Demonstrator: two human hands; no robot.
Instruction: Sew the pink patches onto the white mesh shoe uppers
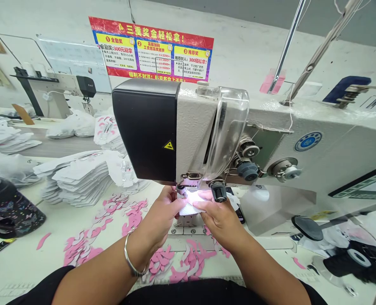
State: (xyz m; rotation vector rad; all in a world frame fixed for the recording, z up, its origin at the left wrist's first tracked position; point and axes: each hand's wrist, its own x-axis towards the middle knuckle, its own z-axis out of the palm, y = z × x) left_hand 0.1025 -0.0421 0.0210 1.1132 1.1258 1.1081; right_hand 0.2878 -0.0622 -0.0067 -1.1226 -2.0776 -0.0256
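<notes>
Under the head of the sewing machine (190,127), we've got a small white piece (190,208) brightly lit at the presser foot (181,189), both hands on it. Left hand (165,208): thumb on top at the left edge, seemingly pinching the piece against fingers mostly hidden behind and beneath. Right hand (218,212): thumb pressing the right side, apparently pinching too; we can't see all the fingers underneath.

Step in hand, our read: lining up or feeding the piece for stitching. Can't tell if the needle is down or running.

Next move calls for light, even guidance from both sides: piece flat, edge tracking the foot, no tugging. Our left thumb sits near the foot, so fingertip clearance is the main risk.

Loose pink pieces (133,217) litter the table in front and to the left; a stack of white pieces (81,180) stands farther left, well apart from our hands.
</notes>
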